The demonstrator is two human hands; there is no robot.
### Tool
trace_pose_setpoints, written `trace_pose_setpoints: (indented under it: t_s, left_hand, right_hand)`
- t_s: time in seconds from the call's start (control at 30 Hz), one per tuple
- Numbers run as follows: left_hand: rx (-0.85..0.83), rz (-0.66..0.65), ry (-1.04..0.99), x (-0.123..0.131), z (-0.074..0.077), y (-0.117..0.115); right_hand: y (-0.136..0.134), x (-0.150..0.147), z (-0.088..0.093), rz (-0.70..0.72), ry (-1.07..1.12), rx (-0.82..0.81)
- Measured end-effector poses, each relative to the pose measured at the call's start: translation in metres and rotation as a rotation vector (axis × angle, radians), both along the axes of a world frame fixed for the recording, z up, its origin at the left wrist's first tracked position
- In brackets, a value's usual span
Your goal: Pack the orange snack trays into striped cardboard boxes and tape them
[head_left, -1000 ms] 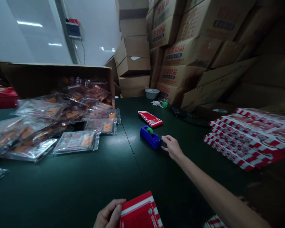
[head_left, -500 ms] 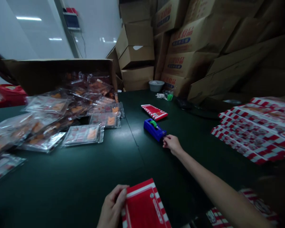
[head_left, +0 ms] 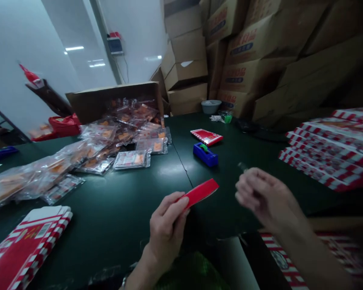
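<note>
Red cardboard (head_left: 200, 193), seen edge-on, is gripped by the left hand (head_left: 166, 229); the right hand (head_left: 264, 197) is blurred, and whether anything is held there cannot be made out.

Red carton (head_left: 201, 192) now edge-on in left hand (head_left: 166, 229)

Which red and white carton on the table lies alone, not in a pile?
The carton behind the blue tape dispenser; the others lie in the right pile and left pile.

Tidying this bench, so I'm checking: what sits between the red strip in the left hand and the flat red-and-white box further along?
A blue tape dispenser sits there, as the head view shows.
</note>
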State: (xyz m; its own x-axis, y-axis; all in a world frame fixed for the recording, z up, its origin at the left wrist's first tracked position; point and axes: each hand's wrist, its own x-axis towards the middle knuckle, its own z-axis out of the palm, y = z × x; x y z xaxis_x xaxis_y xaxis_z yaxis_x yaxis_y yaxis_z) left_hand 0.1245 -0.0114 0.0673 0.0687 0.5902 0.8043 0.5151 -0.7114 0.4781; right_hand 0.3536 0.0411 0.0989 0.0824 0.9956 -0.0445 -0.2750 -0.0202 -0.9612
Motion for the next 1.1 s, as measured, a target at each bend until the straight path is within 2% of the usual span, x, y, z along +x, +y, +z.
trace_pose_setpoints:
  t_s: [0.07, 0.13, 0.17, 0.27, 0.33, 0.5, 0.63, 0.7, 0.77, 0.83, 0.87, 0.93, 0.97, 1.03, 1.1]
  left_hand:
    - [0.092, -0.024, 0.067, 0.012, -0.011, -0.005]
    - [0.128, -0.06, 0.094, 0.021, -0.021, -0.009]
    - [0.135, -0.075, 0.104, 0.024, -0.025, -0.01]
    - [0.133, -0.073, 0.129, 0.028, -0.03, -0.015]
    - [0.116, -0.066, 0.126, 0.027, -0.029, -0.016]
    - [-0.037, -0.108, -0.016, 0.025, -0.011, -0.019]
    - [-0.237, -0.111, -0.168, 0.016, 0.004, -0.02]
    - [-0.278, -0.089, -0.215, 0.009, 0.007, -0.017]
    - [-0.279, -0.052, -0.209, 0.002, 0.01, -0.013]
    - [-0.27, -0.018, -0.173, -0.002, 0.013, -0.008]
    - [-0.267, -0.007, -0.157, -0.002, 0.014, -0.006]
    - [-0.279, 0.011, -0.136, 0.001, 0.018, -0.002]
    - [-0.302, 0.017, -0.123, 0.003, 0.019, -0.002]
    - [-0.369, 0.037, -0.079, 0.005, 0.019, -0.004]
    - [-0.423, 0.049, -0.051, -0.001, 0.01, -0.005]
  right_hand:
    - [-0.045, -0.019, -0.005, 0.269, 0.149, -0.055]
    - [-0.066, -0.035, -0.019, 0.381, 0.239, -0.149]
    - [-0.069, -0.04, -0.028, 0.383, 0.255, -0.183]
    - [-0.064, -0.043, -0.053, 0.323, 0.233, -0.213]
    - [-0.057, -0.041, -0.062, 0.298, 0.188, -0.201]
    - [-0.045, -0.047, -0.069, 0.207, -0.034, -0.032]
    - [-0.022, -0.043, -0.074, 0.02, -0.29, 0.123]
    - [-0.008, -0.029, -0.068, -0.098, -0.423, 0.177]
    - [0.0, -0.012, -0.052, -0.246, -0.51, 0.244]
    - [0.0, -0.001, -0.026, -0.336, -0.649, 0.442]
    - [-0.002, -0.001, -0.011, -0.305, -0.794, 0.627]
    - [-0.007, -0.011, 0.015, -0.035, -1.141, 0.941]
    - [-0.007, -0.02, 0.025, 0.13, -1.305, 1.018]
    - [0.0, -0.041, 0.039, 0.395, -1.528, 0.971]
    - [0.017, -0.054, 0.043, 0.552, -1.5, 0.809]
